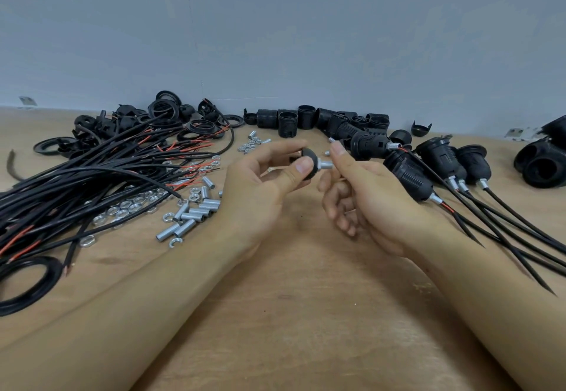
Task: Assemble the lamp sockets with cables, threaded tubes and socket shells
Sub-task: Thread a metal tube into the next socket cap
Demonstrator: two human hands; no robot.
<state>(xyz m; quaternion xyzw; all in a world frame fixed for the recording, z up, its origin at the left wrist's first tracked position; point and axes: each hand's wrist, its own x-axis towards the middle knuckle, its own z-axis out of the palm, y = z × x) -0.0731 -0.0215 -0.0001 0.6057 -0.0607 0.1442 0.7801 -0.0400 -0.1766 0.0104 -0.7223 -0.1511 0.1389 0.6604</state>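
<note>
My left hand [263, 188] pinches a small black socket cap [308, 157] between thumb and fingers above the middle of the table. A silver threaded tube [325, 164] sticks out of the cap to the right. My right hand [364, 197] holds that tube with thumb and forefinger, its other fingers curled below. A bundle of black cables [92, 182] with red wire ends lies at the left. Loose threaded tubes [196, 213] and nuts [128, 206] lie beside it. Black threaded socket shells [306, 118] stand at the back.
Several assembled sockets with cables [428, 170] lie at the right, cables trailing toward the front right. Black rings and caps [165, 111] are heaped at the back left. More black parts [542, 161] sit at the far right. A grey wall runs behind the wooden table [306, 314].
</note>
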